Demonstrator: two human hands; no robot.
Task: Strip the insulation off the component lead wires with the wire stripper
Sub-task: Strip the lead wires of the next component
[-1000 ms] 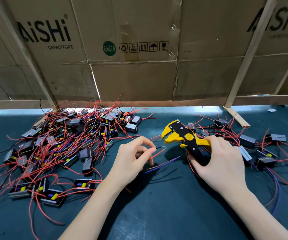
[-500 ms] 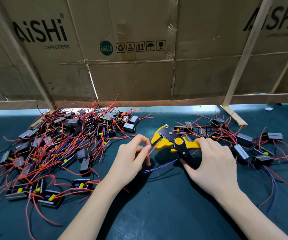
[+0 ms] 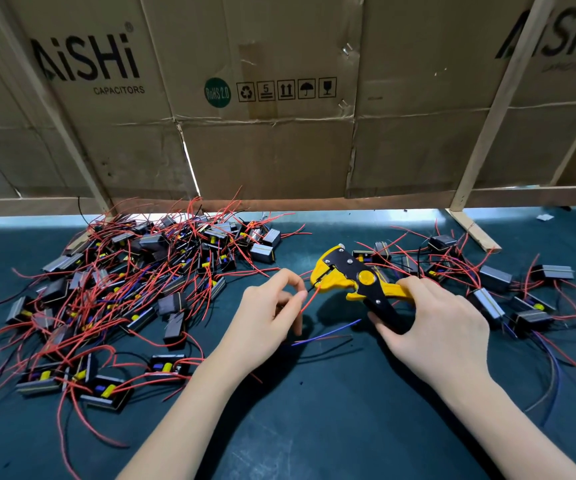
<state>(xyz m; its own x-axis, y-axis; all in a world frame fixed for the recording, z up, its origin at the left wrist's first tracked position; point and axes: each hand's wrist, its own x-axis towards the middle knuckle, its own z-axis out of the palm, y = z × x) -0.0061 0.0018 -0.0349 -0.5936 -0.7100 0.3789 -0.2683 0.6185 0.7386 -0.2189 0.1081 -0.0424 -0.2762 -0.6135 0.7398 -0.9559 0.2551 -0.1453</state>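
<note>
My right hand (image 3: 442, 327) grips the handles of a yellow and black wire stripper (image 3: 352, 277), whose jaws point left. My left hand (image 3: 265, 323) pinches a red lead wire (image 3: 309, 299) between thumb and forefinger, and the wire's tip sits at the stripper's jaws. A blue wire (image 3: 328, 331) trails on the mat below the tool. The component that these wires belong to is hidden under my left hand.
A large heap of black components with red leads (image 3: 123, 289) covers the dark green mat (image 3: 314, 427) on the left. A smaller group of components (image 3: 494, 289) lies on the right. Cardboard sheets (image 3: 265, 133) on a wooden frame (image 3: 487, 133) wall off the back.
The stripper has moved left toward my left hand, and the red wire's tip now meets its jaws. My left hand has stayed almost in place.
</note>
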